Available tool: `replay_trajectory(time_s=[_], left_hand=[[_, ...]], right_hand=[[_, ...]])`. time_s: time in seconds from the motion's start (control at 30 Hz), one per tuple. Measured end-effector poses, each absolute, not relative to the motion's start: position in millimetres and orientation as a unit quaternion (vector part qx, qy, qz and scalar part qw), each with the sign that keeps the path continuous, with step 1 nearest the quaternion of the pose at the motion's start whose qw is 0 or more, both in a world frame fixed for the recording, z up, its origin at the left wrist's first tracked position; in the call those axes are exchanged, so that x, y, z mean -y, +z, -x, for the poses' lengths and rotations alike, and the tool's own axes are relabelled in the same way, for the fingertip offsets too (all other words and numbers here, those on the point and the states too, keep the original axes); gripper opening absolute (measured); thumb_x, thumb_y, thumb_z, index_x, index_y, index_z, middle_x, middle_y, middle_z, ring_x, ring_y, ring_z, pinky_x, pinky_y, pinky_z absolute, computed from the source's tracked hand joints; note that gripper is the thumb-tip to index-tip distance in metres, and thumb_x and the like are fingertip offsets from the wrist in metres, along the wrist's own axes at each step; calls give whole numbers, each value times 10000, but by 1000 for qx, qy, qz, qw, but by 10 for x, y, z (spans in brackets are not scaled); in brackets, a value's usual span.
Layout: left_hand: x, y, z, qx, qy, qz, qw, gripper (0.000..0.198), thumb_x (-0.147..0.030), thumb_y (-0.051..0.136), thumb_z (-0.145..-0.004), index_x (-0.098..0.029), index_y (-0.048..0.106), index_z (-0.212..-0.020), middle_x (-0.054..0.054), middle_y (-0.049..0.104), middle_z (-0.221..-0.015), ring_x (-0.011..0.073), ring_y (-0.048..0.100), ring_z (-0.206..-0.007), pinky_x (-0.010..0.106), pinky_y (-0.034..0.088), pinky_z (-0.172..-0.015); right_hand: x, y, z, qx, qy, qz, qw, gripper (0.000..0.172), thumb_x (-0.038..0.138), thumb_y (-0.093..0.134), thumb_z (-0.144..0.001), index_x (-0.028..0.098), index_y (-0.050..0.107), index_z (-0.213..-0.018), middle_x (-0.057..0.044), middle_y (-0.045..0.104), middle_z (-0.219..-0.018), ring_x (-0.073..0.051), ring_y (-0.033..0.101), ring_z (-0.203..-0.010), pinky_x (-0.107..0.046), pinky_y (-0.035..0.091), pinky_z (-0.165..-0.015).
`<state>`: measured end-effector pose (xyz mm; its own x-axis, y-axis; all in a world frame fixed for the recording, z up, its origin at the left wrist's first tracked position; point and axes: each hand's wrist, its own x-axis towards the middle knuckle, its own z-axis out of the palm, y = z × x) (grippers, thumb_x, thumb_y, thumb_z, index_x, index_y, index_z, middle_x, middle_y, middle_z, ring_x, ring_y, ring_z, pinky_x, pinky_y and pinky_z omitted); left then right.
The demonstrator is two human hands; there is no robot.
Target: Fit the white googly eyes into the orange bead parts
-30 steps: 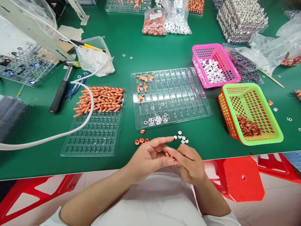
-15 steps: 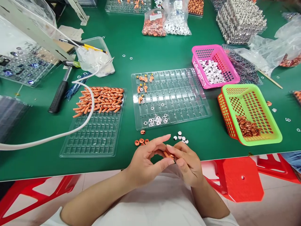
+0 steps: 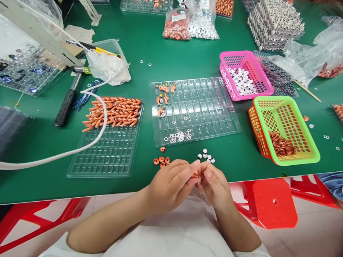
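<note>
Near the table's front edge my left hand [image 3: 171, 184] and my right hand [image 3: 217, 187] meet, fingers closed. Between them shows the end of a small glossy orange plastic part [image 3: 196, 174]; the fingers hide the rest of it. My left thumb and fingertips pinch this part, and my right fingers curl against its other side. Just beyond my left hand lie several round orange caps [image 3: 161, 159]. Small white discs with black sides [image 3: 209, 157] lie beyond my right hand. Farther off is a clear compartment tray [image 3: 198, 107] with a few orange pieces and white rings.
At left, a clear tray [image 3: 102, 157] carries rows of orange tubes [image 3: 115, 111], crossed by a white hose [image 3: 91, 142]. A hammer [image 3: 66, 101] lies beyond. Pink [image 3: 224, 73] and green [image 3: 312, 142] baskets stand at right. Bags of parts [image 3: 177, 26] sit at the back.
My left fingers, spread before, have closed around the orange part. My right hand has turned, its fingertips now up against my left hand. The part is more hidden.
</note>
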<state>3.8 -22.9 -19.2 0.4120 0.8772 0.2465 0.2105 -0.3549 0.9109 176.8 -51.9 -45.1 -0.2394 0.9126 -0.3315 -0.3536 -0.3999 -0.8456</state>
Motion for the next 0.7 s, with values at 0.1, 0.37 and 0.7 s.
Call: replay_trajectory(time_s=[0.1, 0.37, 0.7], left_hand=[[234, -229, -22, -345, 383, -758, 400, 456, -54, 623, -830, -237, 582, -1246, 97, 729, -1124, 239, 679, -975, 416, 512, -879], [273, -323, -5, -332, 359, -797, 354, 498, -57, 595, -854, -237, 523, -1313, 110, 708, -1173, 248, 673, -996, 437, 503, -890], [234, -160, -42, -373, 404, -736, 394, 547, -99, 662, -835, -251, 514, -1339, 95, 692, -1122, 217, 656, -997, 364, 545, -868]], right_hand=[[500, -431, -1745, 295, 744, 427, 421, 354, 525, 604, -851, 172, 575, -844, 45, 462, -569, -81, 392, -459, -199, 301, -411], [463, -348, -1684, 231, 770, 404, 436, 265, 417, 668, -834, 171, 568, -819, 76, 382, -565, -50, 258, -463, -196, 185, -431], [531, -322, -1847, 479, 622, 463, 412, 169, 353, 546, -935, 196, 592, -981, 3, 593, -733, -91, 494, -538, -215, 412, -484]])
